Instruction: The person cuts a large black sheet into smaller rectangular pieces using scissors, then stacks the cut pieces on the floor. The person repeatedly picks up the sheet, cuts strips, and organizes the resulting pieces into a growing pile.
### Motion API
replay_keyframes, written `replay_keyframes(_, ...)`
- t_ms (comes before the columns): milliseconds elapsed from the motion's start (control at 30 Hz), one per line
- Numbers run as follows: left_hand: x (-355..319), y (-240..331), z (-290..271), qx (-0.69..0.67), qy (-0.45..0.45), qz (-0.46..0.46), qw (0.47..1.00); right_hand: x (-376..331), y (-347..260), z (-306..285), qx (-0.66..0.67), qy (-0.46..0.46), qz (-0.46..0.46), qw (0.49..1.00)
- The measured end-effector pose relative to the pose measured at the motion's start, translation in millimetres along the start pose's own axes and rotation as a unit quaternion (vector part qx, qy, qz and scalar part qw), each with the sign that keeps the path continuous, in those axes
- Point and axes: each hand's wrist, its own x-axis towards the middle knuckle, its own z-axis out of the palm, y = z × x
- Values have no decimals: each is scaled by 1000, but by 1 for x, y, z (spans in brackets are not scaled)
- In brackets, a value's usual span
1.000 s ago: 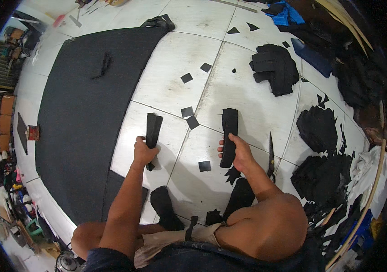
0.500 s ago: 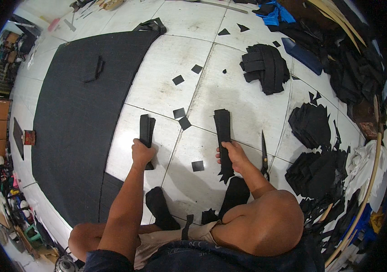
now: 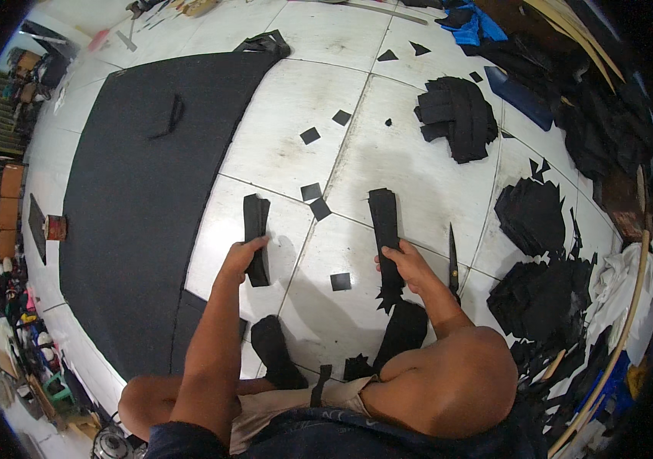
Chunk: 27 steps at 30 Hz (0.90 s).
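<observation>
Your left hand (image 3: 244, 256) clamps one black strip (image 3: 256, 237) flat to the floor (image 3: 296, 115); your right hand (image 3: 405, 264) pins another strip (image 3: 386, 229). Scissors (image 3: 452, 260) lie just right, probably for easy reach.

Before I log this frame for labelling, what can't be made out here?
- Left hand: fingertips hidden behind the black strip, head view.
- Second strip: lower end covered by the right hand.
- Scissors: handles hidden by the forearm.
- Left rim: shelf clutter too small and warped.
</observation>
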Motion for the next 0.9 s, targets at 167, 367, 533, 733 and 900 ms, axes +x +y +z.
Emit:
replay_keyframes(167,13,-16,-1,-146,22,-5,989,3,6,7,56,4,-11,998)
replay_keyframes(367,-47,36,13,-185,-91,83,975,-20,-37,4,84,-13,-56,995)
replay_keyframes(533,-69,83,22,-174,-117,186,960,-39,-86,-8,119,-32,-121,985)
replay_keyframes(733,-103,155,72,-154,-130,247,948,-61,-145,-37,173,-22,-204,963)
replay_keyframes(900,-100,229,141,-86,-194,295,932,-59,-191,-76,157,75,-286,942)
